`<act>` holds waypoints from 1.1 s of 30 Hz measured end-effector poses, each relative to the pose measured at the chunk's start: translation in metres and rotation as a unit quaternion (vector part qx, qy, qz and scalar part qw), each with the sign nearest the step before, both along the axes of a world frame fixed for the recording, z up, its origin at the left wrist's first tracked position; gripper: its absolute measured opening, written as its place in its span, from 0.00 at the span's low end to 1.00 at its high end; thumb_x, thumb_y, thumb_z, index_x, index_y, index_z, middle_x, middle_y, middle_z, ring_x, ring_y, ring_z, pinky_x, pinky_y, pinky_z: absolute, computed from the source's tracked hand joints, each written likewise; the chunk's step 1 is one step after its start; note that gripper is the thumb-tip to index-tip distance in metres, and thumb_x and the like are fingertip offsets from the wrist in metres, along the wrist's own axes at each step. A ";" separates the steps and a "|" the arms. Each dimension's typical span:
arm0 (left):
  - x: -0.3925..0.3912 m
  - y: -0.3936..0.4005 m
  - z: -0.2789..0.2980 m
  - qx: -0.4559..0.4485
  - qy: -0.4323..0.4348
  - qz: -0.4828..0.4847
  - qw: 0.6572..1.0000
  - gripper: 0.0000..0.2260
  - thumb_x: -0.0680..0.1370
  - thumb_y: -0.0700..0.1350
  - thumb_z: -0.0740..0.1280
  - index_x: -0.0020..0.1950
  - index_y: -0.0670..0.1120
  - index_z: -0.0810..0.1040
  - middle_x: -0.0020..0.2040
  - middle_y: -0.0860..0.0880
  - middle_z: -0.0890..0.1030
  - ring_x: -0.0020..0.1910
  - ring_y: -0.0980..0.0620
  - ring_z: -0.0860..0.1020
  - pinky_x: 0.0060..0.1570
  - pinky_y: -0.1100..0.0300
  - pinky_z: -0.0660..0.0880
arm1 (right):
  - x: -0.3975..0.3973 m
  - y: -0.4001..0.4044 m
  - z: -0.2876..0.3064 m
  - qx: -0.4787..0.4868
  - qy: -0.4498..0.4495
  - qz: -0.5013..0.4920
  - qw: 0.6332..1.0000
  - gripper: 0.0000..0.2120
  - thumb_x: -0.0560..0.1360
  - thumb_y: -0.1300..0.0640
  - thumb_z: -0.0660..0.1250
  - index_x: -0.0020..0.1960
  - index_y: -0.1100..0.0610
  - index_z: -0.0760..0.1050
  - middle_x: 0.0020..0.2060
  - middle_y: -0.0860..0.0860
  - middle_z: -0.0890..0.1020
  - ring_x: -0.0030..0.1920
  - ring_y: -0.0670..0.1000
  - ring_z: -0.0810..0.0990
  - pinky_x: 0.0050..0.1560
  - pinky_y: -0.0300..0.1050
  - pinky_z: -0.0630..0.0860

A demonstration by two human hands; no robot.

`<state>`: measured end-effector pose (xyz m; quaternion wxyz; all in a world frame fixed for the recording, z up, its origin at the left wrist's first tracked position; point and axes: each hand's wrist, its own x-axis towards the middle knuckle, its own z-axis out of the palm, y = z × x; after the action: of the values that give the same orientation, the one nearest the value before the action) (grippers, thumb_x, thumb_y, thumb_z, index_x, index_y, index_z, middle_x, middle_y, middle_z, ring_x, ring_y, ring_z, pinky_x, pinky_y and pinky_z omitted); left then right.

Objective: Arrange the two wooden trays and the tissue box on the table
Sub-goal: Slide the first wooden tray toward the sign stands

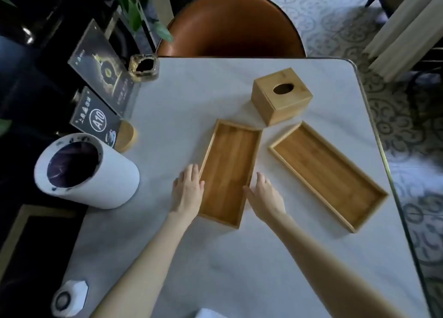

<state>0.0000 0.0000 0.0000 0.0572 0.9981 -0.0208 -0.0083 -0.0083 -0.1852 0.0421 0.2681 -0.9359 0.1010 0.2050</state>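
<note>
Head view, looking down on a pale table: two empty wooden trays and a tissue box grouped toward the far right side. Nearer tray lying slightly askew at centre, long axis running away from the body; second tray just to its right, angled outward toward the table's right edge, apart from the first. Tissue box standing upright beyond both, near their far corners, oval slot on top, no tissue visible. Left hand flat along the nearer tray's left rim, fingers extended and together, touching or nearly touching the wood. Right hand flat by the right rim, thumb against the wall. Both hands spread, flanking the tray, bracing rather than clamped; no lift evident. Off to the left, a white cylindrical bin, table signs and a brown chair past the far edge. Step in hand, as a judgement: squaring up the nearer tray between both palms. Likely next: pressing inward to grip or slide it straight, then aligning the second tray parallel beside it and placing the box neatly, with care not to knock the box's near corner.
</note>
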 end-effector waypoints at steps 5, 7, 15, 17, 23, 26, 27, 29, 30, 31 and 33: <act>-0.007 0.006 -0.007 -0.016 0.024 0.033 0.999 0.10 0.66 0.37 0.76 0.43 0.37 0.79 0.38 0.38 0.80 0.35 0.38 0.80 0.30 0.53 0.79 | 0.004 0.005 -0.014 -0.023 0.031 0.019 0.999 0.17 0.78 0.52 0.56 0.64 0.58 0.62 0.47 0.55 0.80 0.41 0.57 0.81 0.36 0.49 0.78; -0.007 0.006 -0.007 -0.035 0.024 0.034 0.999 0.08 0.67 0.36 0.75 0.42 0.37 0.78 0.37 0.39 0.80 0.35 0.38 0.79 0.30 0.53 0.78 | 0.005 0.005 -0.017 -0.023 0.032 0.023 0.999 0.16 0.79 0.54 0.55 0.64 0.59 0.61 0.44 0.55 0.79 0.39 0.57 0.80 0.34 0.48 0.75; -0.008 0.000 0.001 -0.009 0.051 0.024 0.998 0.09 0.64 0.35 0.77 0.35 0.38 0.76 0.29 0.41 0.78 0.25 0.43 0.77 0.18 0.58 0.74 | 0.008 0.017 -0.018 0.018 0.077 -0.026 0.997 0.19 0.80 0.57 0.45 0.70 0.58 0.56 0.48 0.56 0.80 0.44 0.56 0.80 0.45 0.52 0.81; -0.011 0.001 0.006 -0.007 0.042 0.021 0.999 0.10 0.63 0.36 0.77 0.33 0.39 0.76 0.27 0.42 0.78 0.22 0.44 0.77 0.17 0.60 0.72 | 0.009 0.014 -0.017 0.016 0.071 -0.014 0.997 0.18 0.79 0.59 0.46 0.68 0.58 0.58 0.42 0.55 0.78 0.39 0.55 0.78 0.37 0.48 0.78; -0.025 -0.001 0.019 -0.080 0.060 0.052 0.994 0.06 0.69 0.34 0.72 0.35 0.36 0.76 0.29 0.37 0.80 0.23 0.37 0.78 0.19 0.56 0.74 | 0.017 -0.002 -0.006 0.061 0.055 0.019 0.996 0.14 0.77 0.63 0.55 0.62 0.59 0.68 0.43 0.55 0.80 0.38 0.54 0.79 0.31 0.44 0.77; -0.032 -0.007 0.026 -0.134 0.043 0.083 0.987 0.06 0.76 0.37 0.65 0.43 0.34 0.77 0.38 0.34 0.81 0.32 0.35 0.80 0.29 0.50 0.78 | 0.016 -0.008 0.004 0.108 0.047 0.011 0.993 0.17 0.77 0.64 0.56 0.66 0.58 0.67 0.43 0.52 0.78 0.37 0.53 0.80 0.38 0.48 0.82; -0.033 -0.009 0.031 -0.147 0.034 0.090 0.984 0.07 0.77 0.38 0.63 0.46 0.34 0.77 0.41 0.34 0.81 0.35 0.35 0.80 0.32 0.50 0.78 | 0.016 -0.010 0.008 0.123 0.042 0.007 0.992 0.18 0.78 0.64 0.56 0.67 0.58 0.66 0.43 0.52 0.78 0.37 0.53 0.80 0.40 0.48 0.82; -0.035 -0.012 0.044 -0.170 0.012 0.095 0.981 0.09 0.78 0.39 0.61 0.50 0.34 0.76 0.44 0.35 0.81 0.39 0.37 0.81 0.36 0.51 0.77 | 0.016 -0.013 0.019 0.149 0.026 0.001 0.988 0.19 0.77 0.64 0.57 0.68 0.58 0.66 0.44 0.54 0.78 0.40 0.55 0.81 0.43 0.51 0.83; -0.035 -0.012 0.051 -0.178 -0.004 0.095 0.979 0.09 0.78 0.39 0.61 0.51 0.34 0.76 0.46 0.35 0.81 0.40 0.38 0.81 0.37 0.52 0.77 | 0.017 -0.014 0.025 0.161 0.018 -0.003 0.987 0.19 0.77 0.64 0.57 0.68 0.57 0.66 0.46 0.55 0.79 0.41 0.55 0.81 0.43 0.51 0.83; -0.034 -0.012 0.057 -0.182 -0.019 0.097 0.978 0.09 0.78 0.39 0.61 0.51 0.34 0.76 0.46 0.35 0.81 0.41 0.39 0.81 0.38 0.53 0.77 | 0.019 -0.014 0.031 0.173 0.011 -0.007 0.985 0.20 0.78 0.64 0.58 0.69 0.56 0.65 0.47 0.55 0.78 0.40 0.55 0.81 0.42 0.49 0.83; -0.035 -0.011 0.068 -0.189 -0.048 0.107 0.975 0.10 0.78 0.39 0.60 0.51 0.34 0.76 0.46 0.35 0.81 0.41 0.40 0.80 0.38 0.56 0.75 | 0.022 -0.012 0.044 0.188 0.000 -0.002 0.982 0.21 0.78 0.64 0.58 0.70 0.56 0.64 0.46 0.54 0.77 0.39 0.54 0.80 0.41 0.49 0.83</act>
<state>-0.0349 -0.0108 0.0680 0.2445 0.9649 0.0818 0.0502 0.0137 -0.1974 0.0860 0.4394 -0.8688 0.0622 0.2195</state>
